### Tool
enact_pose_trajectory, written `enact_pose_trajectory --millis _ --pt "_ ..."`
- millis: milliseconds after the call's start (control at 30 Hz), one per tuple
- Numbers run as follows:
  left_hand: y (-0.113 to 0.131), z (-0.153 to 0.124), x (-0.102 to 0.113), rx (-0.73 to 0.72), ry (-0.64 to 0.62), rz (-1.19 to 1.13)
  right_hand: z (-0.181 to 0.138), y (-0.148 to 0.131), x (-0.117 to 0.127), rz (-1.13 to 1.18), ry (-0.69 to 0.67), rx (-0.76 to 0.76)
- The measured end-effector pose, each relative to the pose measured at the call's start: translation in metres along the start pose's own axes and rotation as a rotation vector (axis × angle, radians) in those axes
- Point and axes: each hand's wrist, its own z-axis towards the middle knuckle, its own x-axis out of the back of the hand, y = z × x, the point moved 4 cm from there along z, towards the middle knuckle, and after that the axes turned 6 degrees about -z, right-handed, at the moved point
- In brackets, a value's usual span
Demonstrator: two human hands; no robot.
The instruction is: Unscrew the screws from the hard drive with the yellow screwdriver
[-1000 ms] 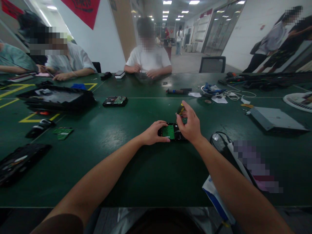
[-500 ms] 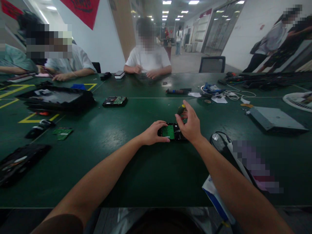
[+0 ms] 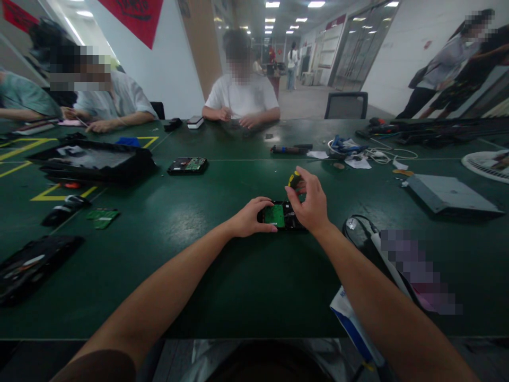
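Observation:
A black hard drive with a green circuit board (image 3: 274, 215) lies on the green table in front of me. My left hand (image 3: 251, 216) grips its left end, thumb along the near edge and fingers on the far edge. Over the drive's right part, my right hand (image 3: 312, 200) is closed on a screwdriver with a yellow and black handle (image 3: 294, 179), held upright. The screwdriver's shaft and tip are hidden by the hand and cannot be made out.
Another drive (image 3: 187, 165) lies further back to the left. A black plastic casing (image 3: 91, 162) and a loose green board (image 3: 102, 217) are on the left. To the right sit a grey metal box (image 3: 451, 195) and cables (image 3: 376, 154). A person (image 3: 240, 101) sits opposite.
The screwdriver handle has turned a little in my right hand, whose fingers have shifted slightly lower. My left hand and the drive stay in place.

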Motion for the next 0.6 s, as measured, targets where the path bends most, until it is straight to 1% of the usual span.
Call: enact_pose_trajectory --millis 167,467,600 --pt "-0.0004 0.0006 -0.0003 0.014 -0.006 0.005 -0.0015 0.0018 -0.0035 0.011 -0.025 0.005" --pt "-0.0006 0.0002 -0.0009 0.022 -0.009 0.013 -0.0008 0.0036 -0.0025 0.022 -0.002 -0.018" --pt "0.0006 0.0000 -0.0008 0.018 -0.008 0.013 -0.0023 0.0064 -0.0075 0.081 -0.044 -0.016"
